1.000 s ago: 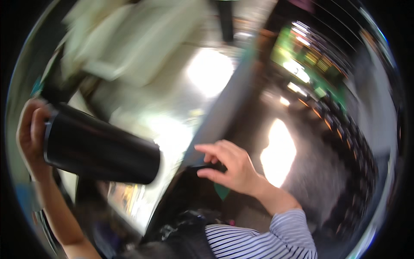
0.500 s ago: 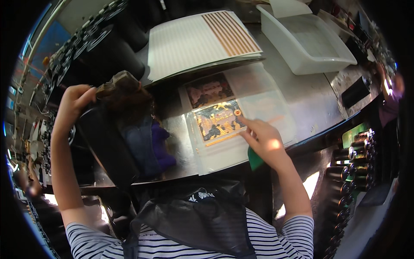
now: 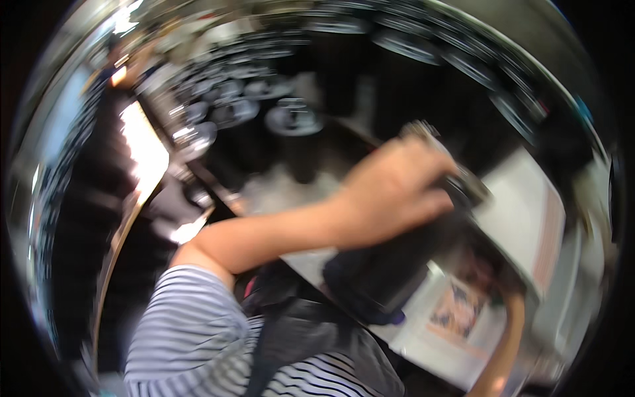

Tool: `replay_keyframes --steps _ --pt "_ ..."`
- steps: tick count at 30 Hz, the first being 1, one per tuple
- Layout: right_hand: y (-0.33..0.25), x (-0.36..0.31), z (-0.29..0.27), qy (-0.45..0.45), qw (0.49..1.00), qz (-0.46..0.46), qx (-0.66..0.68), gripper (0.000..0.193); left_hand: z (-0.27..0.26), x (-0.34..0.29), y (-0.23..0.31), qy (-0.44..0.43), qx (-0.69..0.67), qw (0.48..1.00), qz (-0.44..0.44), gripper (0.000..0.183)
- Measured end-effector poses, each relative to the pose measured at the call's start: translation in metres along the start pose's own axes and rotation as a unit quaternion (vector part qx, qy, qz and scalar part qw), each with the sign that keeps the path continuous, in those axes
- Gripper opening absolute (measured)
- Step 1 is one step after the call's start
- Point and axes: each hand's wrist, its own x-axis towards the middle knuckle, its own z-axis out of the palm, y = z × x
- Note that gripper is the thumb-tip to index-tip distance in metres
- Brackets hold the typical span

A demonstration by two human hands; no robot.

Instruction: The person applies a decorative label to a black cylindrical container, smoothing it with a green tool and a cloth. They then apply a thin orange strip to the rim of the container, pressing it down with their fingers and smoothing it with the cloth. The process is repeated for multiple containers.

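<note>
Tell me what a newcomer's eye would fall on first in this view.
Probably the left hand, large and blurred near the middle, with a dark object just below it in the image, too smeared to identify. Next, perhaps, the glaring patch of light at the left and the black cylinders with pale round ends crowding the top. The small orange-and-dark picture at lower right stands out too.

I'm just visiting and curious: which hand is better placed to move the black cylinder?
Probably the left hand: it is at the upper end of the black cylinder, though blur obscures its fingers. The right hand is farther off, near the printed picture.
</note>
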Motion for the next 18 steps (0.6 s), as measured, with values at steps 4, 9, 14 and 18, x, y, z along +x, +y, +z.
replay_keyframes --steps 4,9,14,18 --pt "0.013 0.033 0.002 -0.001 1.0 0.004 -0.001 0.049 -0.019 -0.07 0.012 -0.086 -0.192 0.948 -0.237 0.078" --pt "0.013 0.003 -0.013 0.055 0.991 0.094 0.081 0.045 -0.003 -0.08 0.011 -0.152 -0.37 0.871 -0.285 0.103" --pt "-0.083 -0.039 -0.056 0.21 0.95 0.179 0.145 0.035 0.022 -0.074 0.0 -0.166 -0.466 0.811 -0.311 0.107" --pt "-0.142 -0.053 -0.149 0.212 0.931 0.182 0.236 0.024 0.011 -0.067 0.01 -0.158 -0.317 0.881 -0.314 0.106"
